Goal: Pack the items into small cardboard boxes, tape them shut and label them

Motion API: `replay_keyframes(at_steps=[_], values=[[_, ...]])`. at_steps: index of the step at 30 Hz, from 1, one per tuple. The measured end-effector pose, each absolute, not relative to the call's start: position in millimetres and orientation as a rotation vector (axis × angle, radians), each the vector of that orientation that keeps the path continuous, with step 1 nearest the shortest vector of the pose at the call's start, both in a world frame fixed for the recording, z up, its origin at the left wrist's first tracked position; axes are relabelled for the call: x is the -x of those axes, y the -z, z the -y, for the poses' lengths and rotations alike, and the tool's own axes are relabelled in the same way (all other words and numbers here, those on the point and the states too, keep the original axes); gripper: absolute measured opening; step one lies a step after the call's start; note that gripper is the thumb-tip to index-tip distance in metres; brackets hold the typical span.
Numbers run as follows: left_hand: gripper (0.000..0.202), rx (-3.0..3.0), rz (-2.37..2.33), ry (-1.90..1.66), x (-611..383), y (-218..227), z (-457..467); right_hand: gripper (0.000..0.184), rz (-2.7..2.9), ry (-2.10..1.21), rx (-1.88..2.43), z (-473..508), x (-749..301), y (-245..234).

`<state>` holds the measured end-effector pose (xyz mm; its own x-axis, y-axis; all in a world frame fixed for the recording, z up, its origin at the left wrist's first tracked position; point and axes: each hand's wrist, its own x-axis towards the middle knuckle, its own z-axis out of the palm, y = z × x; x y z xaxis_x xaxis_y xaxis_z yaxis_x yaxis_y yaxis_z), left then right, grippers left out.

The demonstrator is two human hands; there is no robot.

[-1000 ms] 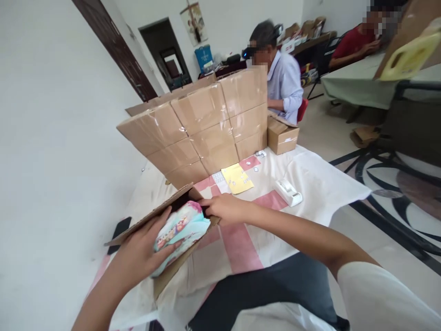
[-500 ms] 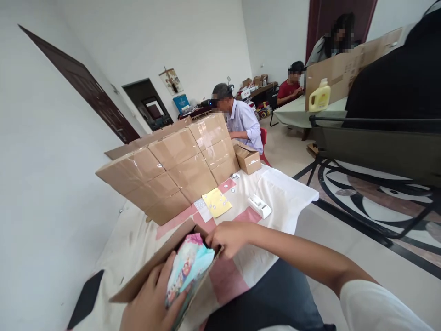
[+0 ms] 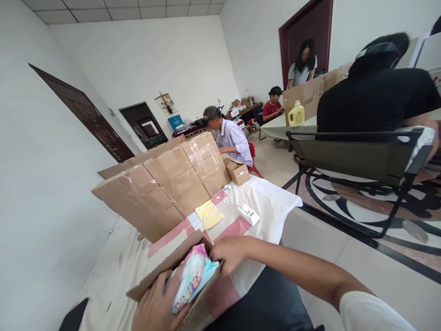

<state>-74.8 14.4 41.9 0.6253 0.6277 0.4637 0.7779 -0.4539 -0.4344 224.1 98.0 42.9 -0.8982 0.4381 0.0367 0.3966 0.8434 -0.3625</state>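
Observation:
An open cardboard box lies tilted at the table's near edge. My left hand is closed round a soft packet with a colourful cartoon print that sits half inside the box. My right hand pinches the box's right flap beside the packet, fingers curled.
A wall of taped brown boxes stands across the table on a white and pink cloth. Yellow paper and a white tape dispenser lie before it. A seated person works at the far end; a black chair with another person stands at right.
The view has tilted up and back, showing more of the room. My hands and the packet stay at the box, lower in the view; the packet sits slightly deeper.

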Motion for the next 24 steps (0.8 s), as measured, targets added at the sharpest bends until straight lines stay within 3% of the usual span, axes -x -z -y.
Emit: replay_keyframes(at_steps=[5,11,17,22,24], values=[[0.073,2.237,1.057,0.376,89,-16,-23,0.024,2.953,-0.376,0.686,-97,-218,-41],[0.062,2.129,1.512,0.182,68,7,-31,0.015,2.951,-0.275,0.764,-106,-212,-44],[0.076,2.797,1.633,-0.379,87,-31,-80,0.025,2.859,-0.229,0.758,-100,-199,-50],[0.05,2.816,1.463,-0.294,94,-62,-90,0.033,2.906,0.012,0.768,-100,-196,-53],[0.04,2.793,1.4,-0.262,100,-70,-90,0.046,3.02,0.07,0.718,-107,-196,-57]])
